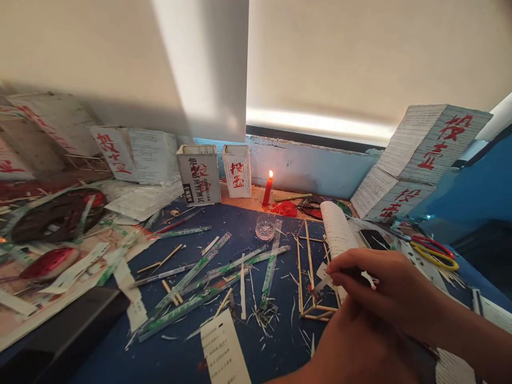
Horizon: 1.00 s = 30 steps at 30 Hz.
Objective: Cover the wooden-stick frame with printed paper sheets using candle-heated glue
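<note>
My right hand [384, 288] reaches in from the right with its fingers curled, pinching a thin pale sliver that pokes out on both sides of the fingertips. It hovers over a frame of thin wooden sticks [308, 266] lying on the blue table [248, 352] and over a curled printed paper sheet [335, 226]. My left hand [356, 346] sits just below and against it, back towards me. Its fingers are hidden under the right hand.
A lit red candle [267, 191] stands at the back beside two small paper boxes [199, 175] with red characters. A glass dish [265, 226], several green-printed chopstick wrappers [200, 288], loose sticks, yellow-and-red scissors [434, 253], a phone [374, 239] and bigger paper boxes [420, 160] are spread around.
</note>
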{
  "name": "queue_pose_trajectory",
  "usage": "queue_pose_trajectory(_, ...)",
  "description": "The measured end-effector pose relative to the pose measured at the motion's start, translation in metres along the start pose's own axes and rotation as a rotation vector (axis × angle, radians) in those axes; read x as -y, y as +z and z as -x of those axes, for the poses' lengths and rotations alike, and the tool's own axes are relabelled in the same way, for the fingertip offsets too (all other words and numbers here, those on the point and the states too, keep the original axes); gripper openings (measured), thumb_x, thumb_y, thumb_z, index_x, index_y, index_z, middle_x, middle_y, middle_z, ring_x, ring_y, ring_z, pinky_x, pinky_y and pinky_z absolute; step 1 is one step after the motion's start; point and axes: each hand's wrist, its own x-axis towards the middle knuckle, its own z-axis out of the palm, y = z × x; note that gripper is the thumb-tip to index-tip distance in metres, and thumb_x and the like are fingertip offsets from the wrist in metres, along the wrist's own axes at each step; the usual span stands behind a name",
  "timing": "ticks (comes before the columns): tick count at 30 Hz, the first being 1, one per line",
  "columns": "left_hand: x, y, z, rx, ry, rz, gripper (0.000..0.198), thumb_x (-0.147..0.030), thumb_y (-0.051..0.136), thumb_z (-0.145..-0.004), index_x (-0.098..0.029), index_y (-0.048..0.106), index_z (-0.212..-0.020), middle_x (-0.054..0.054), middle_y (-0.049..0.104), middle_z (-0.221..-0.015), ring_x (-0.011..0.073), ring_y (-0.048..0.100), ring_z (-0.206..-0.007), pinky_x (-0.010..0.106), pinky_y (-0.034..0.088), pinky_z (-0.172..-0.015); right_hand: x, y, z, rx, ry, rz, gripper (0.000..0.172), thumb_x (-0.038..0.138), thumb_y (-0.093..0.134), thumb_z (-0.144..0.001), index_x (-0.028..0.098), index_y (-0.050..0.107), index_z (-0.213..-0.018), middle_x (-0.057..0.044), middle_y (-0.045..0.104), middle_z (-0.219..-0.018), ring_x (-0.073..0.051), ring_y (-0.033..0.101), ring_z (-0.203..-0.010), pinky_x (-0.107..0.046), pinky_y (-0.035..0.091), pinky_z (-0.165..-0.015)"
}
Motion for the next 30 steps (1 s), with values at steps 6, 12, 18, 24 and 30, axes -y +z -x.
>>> queue_pose_trajectory(6,0.0,0.005,0.001,-0.227,-0.042,-0.006,0.025,-0.022,0.053,-0.089,-0.015,0.069,-0.072,0.005,0.065,-0.068,0.0232,0.066,-0.085,0.039,0.051,-0.094,-0.014,0.004,-0.007,-0.103,0.044,0.067,0.012,0.031,0.061,-0.094,0.026,0.071,-0.098,0.0,0.076,-0.082,-0.015,0.068,-0.067,-0.025,0.052,-0.061)
queue_pose_trajectory(12,0.0,0.002,0.001,-0.204,-0.019,-0.029,0.024,-0.021,0.051,-0.088,-0.015,0.069,-0.073,0.007,0.067,-0.071,0.0243,0.066,-0.083,0.041,0.052,-0.088,-0.011,0.001,-0.007,-0.046,-0.02,0.038,0.011,0.027,0.06,-0.094,0.026,0.07,-0.098,0.0,0.075,-0.084,-0.014,0.069,-0.069,-0.024,0.053,-0.062)
queue_pose_trajectory(18,-0.004,0.013,0.008,0.066,-0.023,-0.028,0.023,-0.021,0.051,-0.091,-0.015,0.072,-0.097,0.01,0.074,-0.087,0.0243,0.066,-0.083,0.038,0.054,-0.073,0.001,-0.003,0.003,0.09,-0.057,-0.039,0.012,0.025,0.058,-0.095,0.028,0.069,-0.099,0.001,0.073,-0.088,-0.013,0.069,-0.075,-0.023,0.053,-0.066)
queue_pose_trajectory(24,-0.006,0.023,0.016,0.19,-0.016,-0.038,0.029,-0.026,0.052,-0.091,-0.012,0.07,-0.109,0.013,0.074,-0.103,0.025,0.068,-0.094,0.034,0.055,-0.074,0.0,-0.003,0.006,0.14,-0.037,-0.075,0.013,0.025,0.057,-0.096,0.028,0.069,-0.1,0.0,0.071,-0.087,-0.014,0.067,-0.074,-0.024,0.053,-0.065)
queue_pose_trajectory(30,-0.003,0.013,0.009,0.025,-0.032,-0.017,0.029,-0.022,0.05,-0.091,-0.013,0.07,-0.109,0.009,0.077,-0.098,0.0252,0.069,-0.092,0.037,0.056,-0.08,0.002,-0.001,0.001,0.076,-0.054,-0.049,0.011,0.025,0.057,-0.096,0.027,0.068,-0.095,0.001,0.072,-0.083,-0.013,0.067,-0.069,-0.022,0.052,-0.062)
